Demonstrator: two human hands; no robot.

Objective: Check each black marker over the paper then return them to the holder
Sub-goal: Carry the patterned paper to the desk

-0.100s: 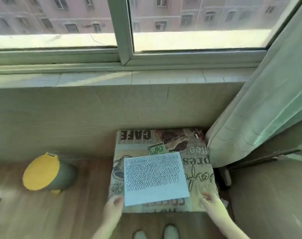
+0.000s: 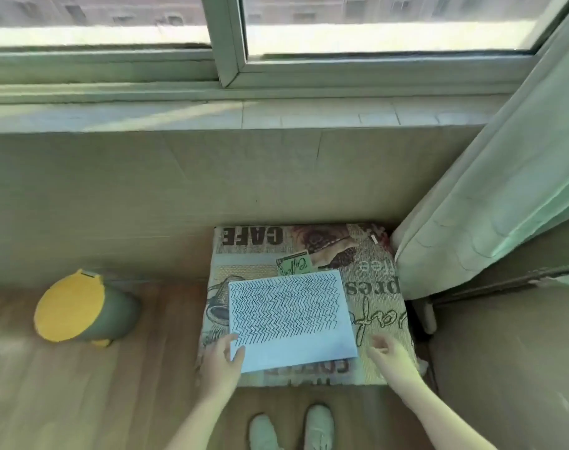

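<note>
A white sheet of paper covered in rows of black zigzag marks lies on a printed cushion marked "CAFE". My left hand rests on the paper's near left corner, thumb on the sheet. My right hand hovers over the cushion just right of the paper, fingers loosely curled, with nothing visible in it. No marker or holder shows in this view.
A grey bin with a yellow lid stands on the wood floor at the left. A pale curtain hangs at the right by dark furniture. A wall and window sill rise behind the cushion. My shoes show at the bottom.
The view has tilted down slightly. My left hand has moved onto the paper's corner, and my right hand has curled a little.
</note>
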